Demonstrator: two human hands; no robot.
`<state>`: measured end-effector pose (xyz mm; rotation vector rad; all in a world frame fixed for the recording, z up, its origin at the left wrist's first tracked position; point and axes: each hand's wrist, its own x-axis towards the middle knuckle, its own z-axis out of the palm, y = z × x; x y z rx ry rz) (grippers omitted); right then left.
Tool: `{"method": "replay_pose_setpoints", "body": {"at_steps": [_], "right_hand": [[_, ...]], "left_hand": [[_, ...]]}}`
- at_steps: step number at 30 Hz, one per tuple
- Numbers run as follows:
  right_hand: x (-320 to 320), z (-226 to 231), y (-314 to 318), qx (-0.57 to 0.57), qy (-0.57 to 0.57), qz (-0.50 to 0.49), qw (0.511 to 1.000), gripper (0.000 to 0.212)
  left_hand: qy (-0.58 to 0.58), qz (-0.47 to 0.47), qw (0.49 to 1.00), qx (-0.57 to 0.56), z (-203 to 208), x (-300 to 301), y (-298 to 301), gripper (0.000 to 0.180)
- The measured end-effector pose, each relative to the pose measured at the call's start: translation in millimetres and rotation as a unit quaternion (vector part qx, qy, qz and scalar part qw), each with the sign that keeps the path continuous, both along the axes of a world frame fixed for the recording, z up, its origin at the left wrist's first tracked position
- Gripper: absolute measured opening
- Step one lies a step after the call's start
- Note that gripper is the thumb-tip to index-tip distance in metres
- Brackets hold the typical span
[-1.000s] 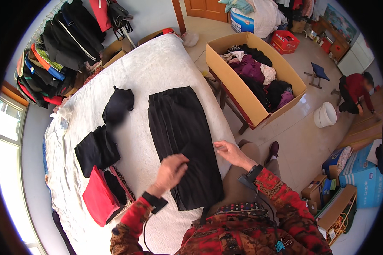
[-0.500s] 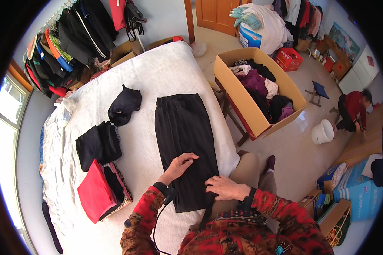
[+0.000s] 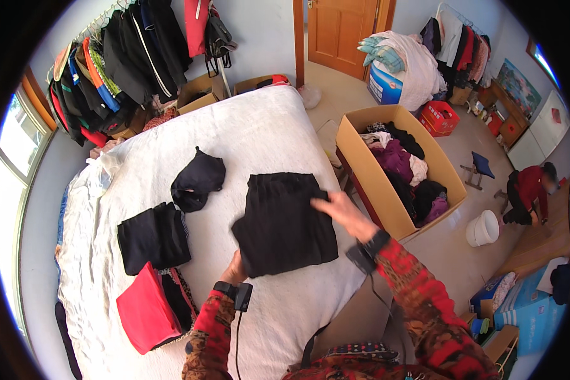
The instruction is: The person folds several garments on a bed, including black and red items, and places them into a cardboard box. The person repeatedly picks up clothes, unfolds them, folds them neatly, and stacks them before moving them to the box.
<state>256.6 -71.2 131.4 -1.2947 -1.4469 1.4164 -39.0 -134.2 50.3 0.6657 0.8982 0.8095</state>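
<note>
On the white-covered bed (image 3: 253,120) lies a black pleated garment (image 3: 288,228), trousers or a skirt, doubled over into a rough rectangle. My left hand (image 3: 235,268) is at its lower left edge, the fingers mostly hidden by the cloth. At the upper right edge is my right hand (image 3: 343,214), slightly blurred, its fingers stretched over the fabric and not closed on it. Left of the garment are a dark crumpled piece of clothing (image 3: 199,179), a folded black cloth (image 3: 153,237) and a folded red garment (image 3: 147,310) on a dark, pattern-edged one.
Right of the bed stands a large cardboard box (image 3: 354,149) of mixed clothes. Beyond are a red carton (image 3: 439,118), a small stool (image 3: 480,166) and a white bucket (image 3: 482,228). Another person (image 3: 529,193) bends low at far right. Clothes hang on a rack (image 3: 139,50) behind the bed.
The long black garment has been folded up to about half its length. My right hand has moved up to its upper right edge; my left hand has shifted to its lower left edge.
</note>
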Motion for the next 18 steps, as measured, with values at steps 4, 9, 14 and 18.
{"method": "replay_pose_setpoints", "body": {"at_steps": [4, 9, 14, 18], "right_hand": [[-9.5, -37.8, 60.6, -0.018, 0.013, -0.083, 0.996, 0.048], [-1.3, -83.2, 41.6, -0.091, -0.035, -0.103, 0.99, 0.052], [-3.2, -106.5, 31.8, 0.048, -0.137, -0.131, 0.981, 0.042], [-2.0, -124.1, 24.1, 0.091, -0.187, -0.181, 0.961, 0.032]], "left_hand": [[-0.112, 0.05, 0.992, -0.033, -10.2, -3.9, 18.6, 0.087], [0.015, 0.056, 0.998, -0.009, -30.0, 6.1, 20.6, 0.072], [0.139, 0.146, 0.979, 0.03, -54.8, 7.6, 22.4, 0.04], [0.418, 0.176, 0.884, 0.117, -60.8, 0.1, 15.4, 0.027]]}}
